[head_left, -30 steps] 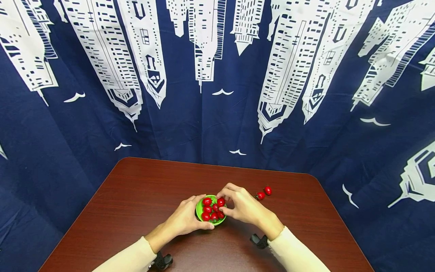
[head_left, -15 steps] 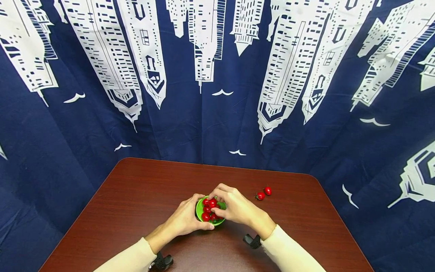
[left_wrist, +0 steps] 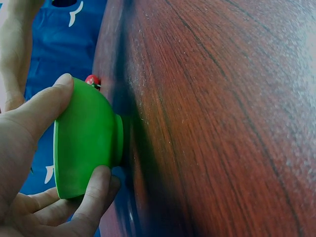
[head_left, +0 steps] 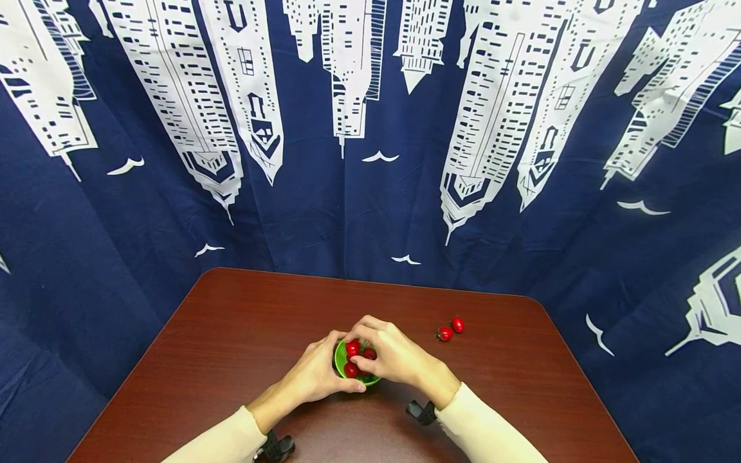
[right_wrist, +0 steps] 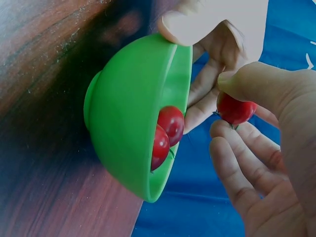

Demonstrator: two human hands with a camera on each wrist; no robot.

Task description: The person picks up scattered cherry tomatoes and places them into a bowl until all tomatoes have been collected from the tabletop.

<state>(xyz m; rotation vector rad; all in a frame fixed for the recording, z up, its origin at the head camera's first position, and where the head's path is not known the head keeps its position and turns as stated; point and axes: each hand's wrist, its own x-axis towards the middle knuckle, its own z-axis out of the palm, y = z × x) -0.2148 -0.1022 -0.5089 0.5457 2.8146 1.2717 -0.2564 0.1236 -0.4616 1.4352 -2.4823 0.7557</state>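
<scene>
Right wrist view gives the closest look at the held tomato [right_wrist: 237,109]: the right hand [head_left: 390,352] pinches it between thumb and fingertips, just outside the mouth of the green bowl [right_wrist: 126,98]. The left hand [head_left: 315,370] grips that bowl, thumb at the rim and fingers against the outer wall near the foot; whether the foot touches the table [head_left: 260,315], I cannot tell. More tomatoes [right_wrist: 171,126] lie inside, and two loose ones [head_left: 444,334] lie on the table beyond the right hand.

Judging by its glossy skin, the fruit is probably light, firm yet easily bruised, and rather slippery, so a gentle pinch around its widest part should serve better than a squeeze (the little green stem bits look too flimsy to carry it). The bowl seems thin-walled, light and fairly stiff, perhaps plastic; being so light, it could slide or tip if knocked, and a hold spanning rim and foot, as here, looks sensible.
</scene>
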